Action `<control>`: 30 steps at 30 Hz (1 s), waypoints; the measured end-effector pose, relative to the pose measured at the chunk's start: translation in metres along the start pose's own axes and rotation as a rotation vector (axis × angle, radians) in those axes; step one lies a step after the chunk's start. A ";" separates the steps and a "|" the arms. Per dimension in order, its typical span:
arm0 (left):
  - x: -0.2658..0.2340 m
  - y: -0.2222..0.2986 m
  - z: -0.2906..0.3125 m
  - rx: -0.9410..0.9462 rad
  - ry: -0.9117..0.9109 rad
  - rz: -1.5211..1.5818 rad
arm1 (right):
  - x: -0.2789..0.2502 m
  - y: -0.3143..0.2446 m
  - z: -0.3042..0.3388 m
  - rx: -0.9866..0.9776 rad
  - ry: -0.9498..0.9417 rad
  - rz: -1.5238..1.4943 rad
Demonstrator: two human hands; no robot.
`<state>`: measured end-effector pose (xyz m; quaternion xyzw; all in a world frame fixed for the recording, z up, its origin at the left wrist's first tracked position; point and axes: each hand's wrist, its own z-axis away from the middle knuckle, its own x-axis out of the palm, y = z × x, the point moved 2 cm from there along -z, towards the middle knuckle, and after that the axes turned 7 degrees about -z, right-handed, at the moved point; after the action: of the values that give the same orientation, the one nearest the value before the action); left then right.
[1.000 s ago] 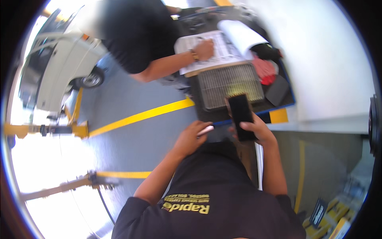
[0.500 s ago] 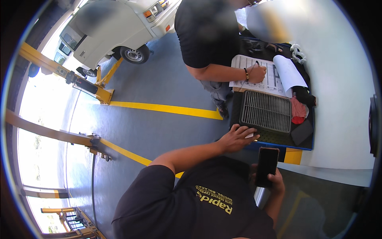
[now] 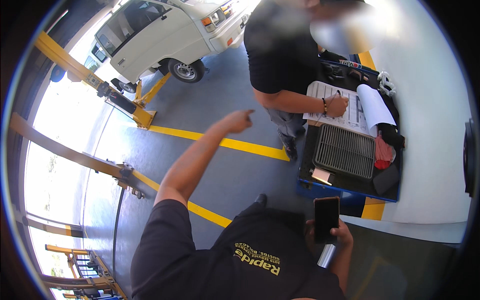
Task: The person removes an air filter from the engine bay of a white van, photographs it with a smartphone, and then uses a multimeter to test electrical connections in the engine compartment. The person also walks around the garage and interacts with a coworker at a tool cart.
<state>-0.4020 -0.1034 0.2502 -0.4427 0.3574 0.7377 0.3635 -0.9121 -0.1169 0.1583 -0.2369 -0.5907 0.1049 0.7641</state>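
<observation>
My left hand is stretched out over the floor, the index finger pointing and nothing held; its fingers are slightly smeared by motion. My right hand grips a smartphone in front of my body, its dark screen facing up. Beyond it stands a tool cart with a black top and blue edges. On the cart lie a grey ribbed panel like an air filter and, at its near edge, a small pale flat object. Printed sheets on a board lie farther back.
A co-worker in a dark shirt writes on the sheets with a pen. Red cloth and a dark flat piece lie on the cart's right. A white van stands by a yellow lift post. Yellow lines cross the grey floor.
My left hand has left the cart's near edge and swung left and forward into a point, uncovering the small pale object. My right hand still holds the smartphone. The view has shifted slightly.
</observation>
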 end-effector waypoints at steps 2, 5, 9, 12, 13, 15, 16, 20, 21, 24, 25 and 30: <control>-0.091 -0.066 -0.017 -0.386 -0.279 -0.011 | 0.007 0.003 -0.007 0.030 -0.046 -0.012; -0.206 -0.106 -0.031 -0.295 0.281 -0.339 | 0.019 0.010 -0.021 0.126 -0.089 -0.003; -0.276 -0.116 -0.001 -0.361 0.380 -0.369 | 0.047 0.023 -0.044 0.147 -0.094 -0.005; -0.286 -0.117 0.036 -0.325 0.439 -0.359 | 0.079 0.037 -0.066 0.118 -0.160 0.033; -0.285 -0.123 0.045 -0.319 0.444 -0.354 | 0.091 0.045 -0.073 0.115 -0.186 0.050; -0.264 -0.145 0.051 -0.313 0.332 -0.327 | 0.113 0.062 -0.083 0.119 -0.194 0.083; -0.249 -0.161 0.054 -0.323 0.388 -0.301 | 0.123 0.071 -0.087 0.126 -0.195 0.097; -0.065 -0.233 0.077 -0.171 0.624 -0.428 | 0.162 0.118 -0.107 0.146 -0.171 0.096; 0.007 -0.247 0.096 0.004 0.710 -0.224 | 0.170 0.129 -0.111 0.147 -0.155 0.085; 0.270 -0.280 0.205 -0.159 0.298 0.466 | 0.194 0.161 -0.122 0.155 -0.117 0.068; 0.350 -0.294 0.261 -0.305 -0.122 0.291 | 0.202 0.170 -0.125 0.170 -0.102 0.067; 0.498 -0.378 0.435 -0.412 -1.404 0.275 | 0.224 0.193 -0.147 0.275 -0.050 0.114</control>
<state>-0.4220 0.5566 -0.1293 0.1222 -0.0522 0.9379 0.3203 -0.6861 0.1136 0.2272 -0.1605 -0.5753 0.2338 0.7672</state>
